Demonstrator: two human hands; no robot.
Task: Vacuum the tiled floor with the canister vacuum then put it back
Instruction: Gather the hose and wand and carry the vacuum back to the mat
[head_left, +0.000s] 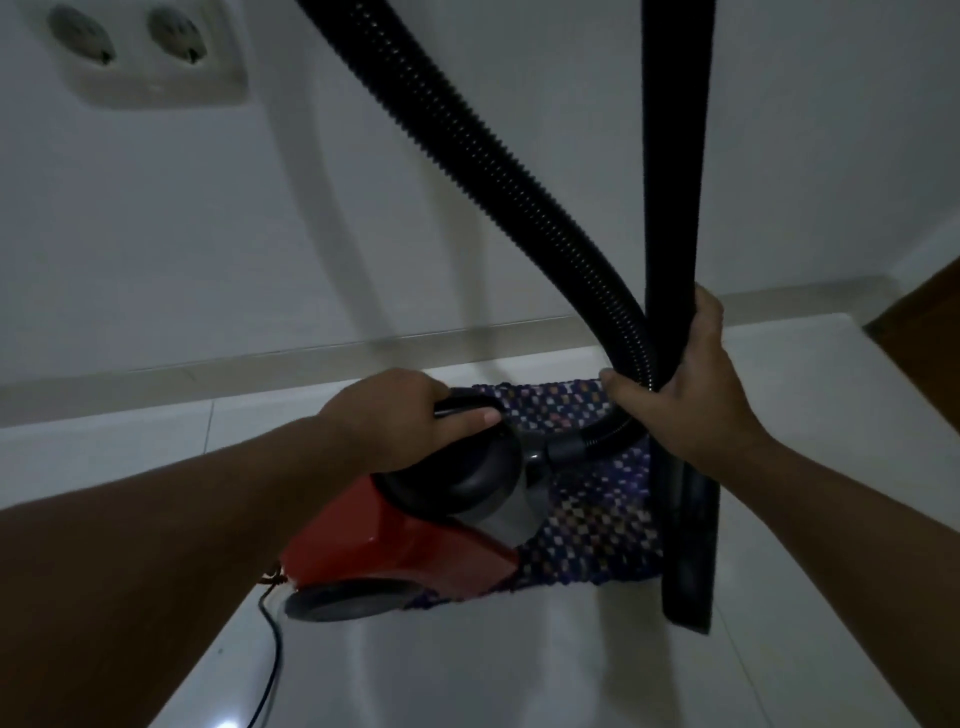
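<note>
A red and black canister vacuum (395, 540) stands on the white tiled floor (467, 670), partly over a purple checked mat (587, 525) by the wall. My left hand (400, 415) is closed on the vacuum's black top handle. My right hand (685, 384) grips the black wand (675, 156) together with the ribbed black hose (467, 130), which loops up out of view. The wand's flat floor nozzle (688, 551) rests on the tiles at the mat's right edge. A black power cord (275, 654) trails from the vacuum's rear toward me.
A white wall (208, 249) with a pale skirting strip stands just behind the vacuum. A double wall socket (150, 52) sits at the upper left. A brown wooden edge (930, 312), perhaps a door, shows at the far right.
</note>
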